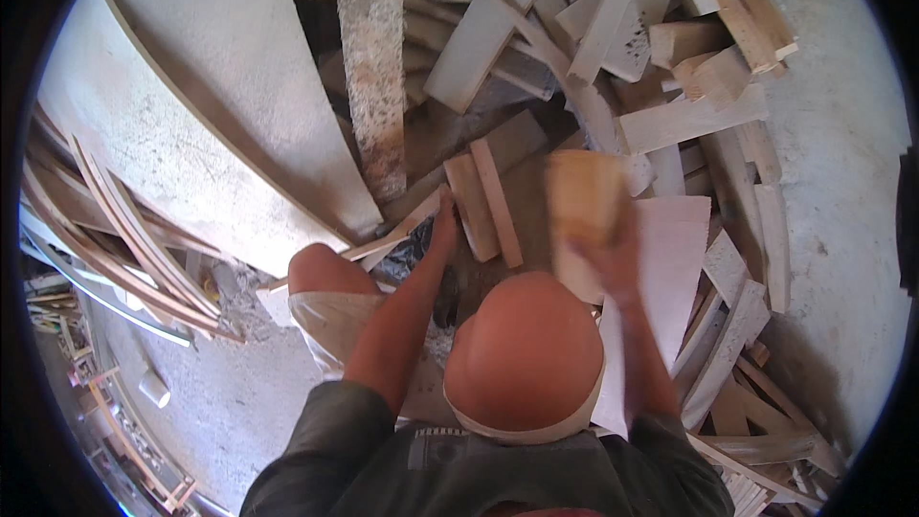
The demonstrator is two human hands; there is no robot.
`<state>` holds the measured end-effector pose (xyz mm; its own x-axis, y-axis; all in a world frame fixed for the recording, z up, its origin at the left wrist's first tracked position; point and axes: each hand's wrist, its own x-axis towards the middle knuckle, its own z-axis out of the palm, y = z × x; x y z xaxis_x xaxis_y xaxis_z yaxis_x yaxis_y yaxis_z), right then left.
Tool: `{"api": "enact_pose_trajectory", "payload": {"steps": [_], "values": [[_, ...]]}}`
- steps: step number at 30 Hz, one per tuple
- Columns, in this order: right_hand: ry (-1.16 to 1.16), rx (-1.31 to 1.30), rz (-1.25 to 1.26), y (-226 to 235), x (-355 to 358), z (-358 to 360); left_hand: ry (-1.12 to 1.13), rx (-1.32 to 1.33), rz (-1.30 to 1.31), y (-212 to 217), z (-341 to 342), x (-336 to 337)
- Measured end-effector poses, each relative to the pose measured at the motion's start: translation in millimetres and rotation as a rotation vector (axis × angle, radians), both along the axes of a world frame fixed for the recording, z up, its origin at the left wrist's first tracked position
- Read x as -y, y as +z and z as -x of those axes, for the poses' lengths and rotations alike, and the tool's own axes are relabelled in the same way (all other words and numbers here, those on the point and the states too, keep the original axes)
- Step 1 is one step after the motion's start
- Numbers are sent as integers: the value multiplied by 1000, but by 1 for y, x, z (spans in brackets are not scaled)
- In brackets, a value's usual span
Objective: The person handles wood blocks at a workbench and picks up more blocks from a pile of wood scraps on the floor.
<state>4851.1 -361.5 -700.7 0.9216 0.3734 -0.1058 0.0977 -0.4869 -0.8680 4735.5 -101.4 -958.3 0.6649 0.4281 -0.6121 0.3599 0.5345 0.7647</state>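
My right hand (611,254) is closed around a short, yellowish wooden block (586,193), which is smeared by motion. It holds the block over the wood pile, right of my bare knee (526,349). My left hand (444,220) reaches down beside a thick wooden piece (472,209) and seems to touch its left edge. Its fingers are seen edge-on and mostly hidden, so their grip does not show. Against the thick piece leans a thinner reddish strip (496,203). A pale narrow strip (410,222) runs behind my left hand.
Offcuts (493,24) lie heaped ahead and to the right. Large pale boards (235,67) and a rough plank (371,67) slant in at the upper left. A wide light board (661,268) lies by my right forearm. Curved strips (124,230) and a white cup (154,389) are far left.
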Motion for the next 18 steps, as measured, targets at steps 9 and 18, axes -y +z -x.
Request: {"api": "enact_pose_trajectory", "payload": {"steps": [9, 18], "values": [[573, -46, 557, -129, -156, 75, 166, 128, 393, -9, 30, -15], [-166, 474, 222, 27, -142, -92, -77, -61, -106, 33, 27, -2]]}}
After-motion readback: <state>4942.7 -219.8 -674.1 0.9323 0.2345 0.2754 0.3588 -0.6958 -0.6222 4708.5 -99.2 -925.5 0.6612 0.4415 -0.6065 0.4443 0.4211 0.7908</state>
